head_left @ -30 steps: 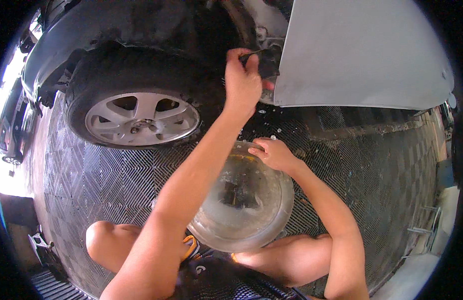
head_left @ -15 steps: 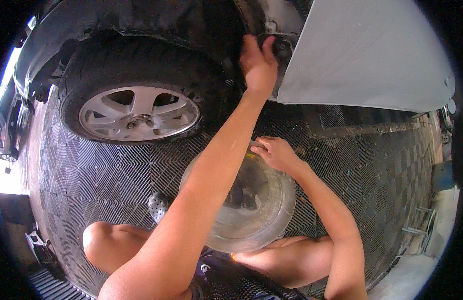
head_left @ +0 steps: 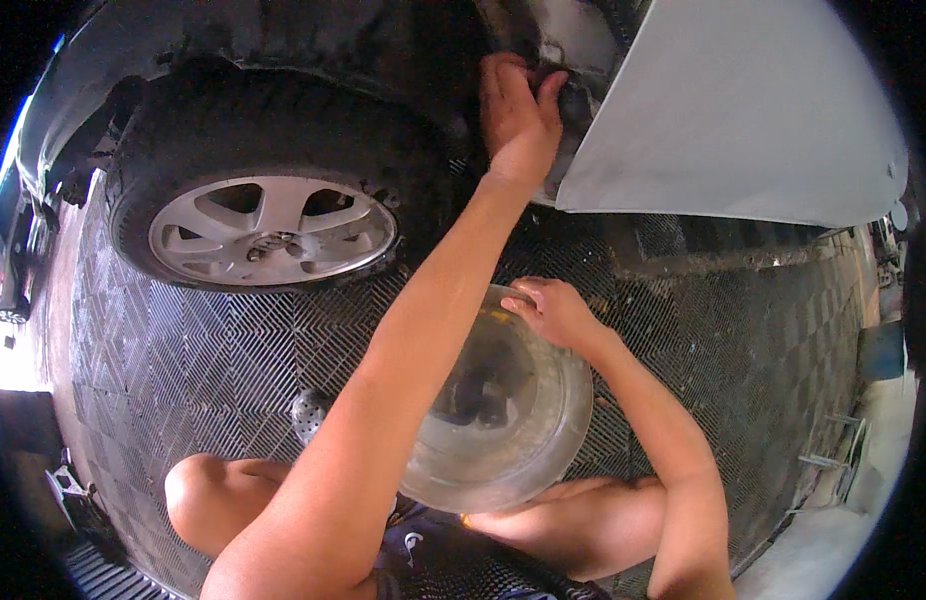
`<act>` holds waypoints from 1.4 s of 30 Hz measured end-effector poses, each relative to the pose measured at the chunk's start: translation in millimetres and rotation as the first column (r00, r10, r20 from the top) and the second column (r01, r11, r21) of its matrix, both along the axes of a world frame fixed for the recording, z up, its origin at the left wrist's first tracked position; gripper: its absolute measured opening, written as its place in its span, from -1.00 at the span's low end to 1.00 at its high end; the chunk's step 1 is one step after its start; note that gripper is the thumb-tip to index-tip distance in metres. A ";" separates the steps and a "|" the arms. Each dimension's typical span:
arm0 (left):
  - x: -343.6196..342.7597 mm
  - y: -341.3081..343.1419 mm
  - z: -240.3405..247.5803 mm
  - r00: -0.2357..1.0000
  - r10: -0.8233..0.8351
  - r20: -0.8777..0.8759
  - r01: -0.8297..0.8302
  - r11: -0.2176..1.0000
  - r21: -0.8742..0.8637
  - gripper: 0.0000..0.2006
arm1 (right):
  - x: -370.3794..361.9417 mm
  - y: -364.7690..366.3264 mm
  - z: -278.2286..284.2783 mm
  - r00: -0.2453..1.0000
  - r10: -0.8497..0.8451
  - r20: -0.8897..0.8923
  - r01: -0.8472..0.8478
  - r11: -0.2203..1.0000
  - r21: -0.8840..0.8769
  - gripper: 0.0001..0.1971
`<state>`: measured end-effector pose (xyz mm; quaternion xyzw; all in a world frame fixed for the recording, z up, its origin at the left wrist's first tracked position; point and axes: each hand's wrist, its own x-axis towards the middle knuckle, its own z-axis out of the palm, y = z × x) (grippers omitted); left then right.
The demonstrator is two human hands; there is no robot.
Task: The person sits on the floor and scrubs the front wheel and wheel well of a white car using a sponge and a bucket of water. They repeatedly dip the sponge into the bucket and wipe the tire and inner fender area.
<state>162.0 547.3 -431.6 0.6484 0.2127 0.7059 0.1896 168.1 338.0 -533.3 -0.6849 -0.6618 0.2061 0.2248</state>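
Observation:
My left arm reaches up past the wheel. My left hand (head_left: 520, 115) lies against the dark body section behind the wheel arch, fingers stretched and thumb apart; whatever might be under the palm is hidden. Near it stand the car's tyre with a silver spoked rim (head_left: 273, 232) and a light grey panel (head_left: 733, 120). By my lap a round translucent basin (head_left: 553, 430) sits tilted, with something dark showing through its middle. My right hand (head_left: 553, 312) grips the basin's far rim. My left forearm covers the basin's left side.
Black ribbed floor tiles (head_left: 233, 350) spread under the car. A perforated grey shoe (head_left: 309, 415) is at my left. Another vehicle (head_left: 18, 255) stands at the far left, and a pale object with metal brackets (head_left: 833, 455) is at the right edge.
My left hand has shifted slightly upward on the car body and shows less blur. My right hand still grips the basin, which has barely moved.

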 end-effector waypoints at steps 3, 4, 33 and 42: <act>2.2 -0.4 5.8 0.996 0.083 -0.043 -0.078 0.990 0.115 -0.70 | 0.6 -0.6 -0.7 1.000 0.008 -0.001 -0.008 1.000 -0.021 -0.66; 0.2 2.1 18.8 0.986 0.136 -0.092 -0.112 0.968 0.226 -0.69 | 2.6 -4.6 1.1 1.000 -0.014 0.008 0.014 0.999 -0.034 -0.66; -176.9 -89.4 -95.4 -0.718 -0.502 -0.483 0.225 0.489 -0.843 -0.81 | 3.0 12.9 0.2 0.999 0.026 -0.043 -0.032 0.988 -0.149 -0.66; -201.8 -171.7 -328.1 -0.722 -0.121 -0.681 0.396 0.735 -0.550 -0.69 | -7.5 33.5 20.0 0.996 0.082 -0.029 -0.087 0.910 -0.405 -0.61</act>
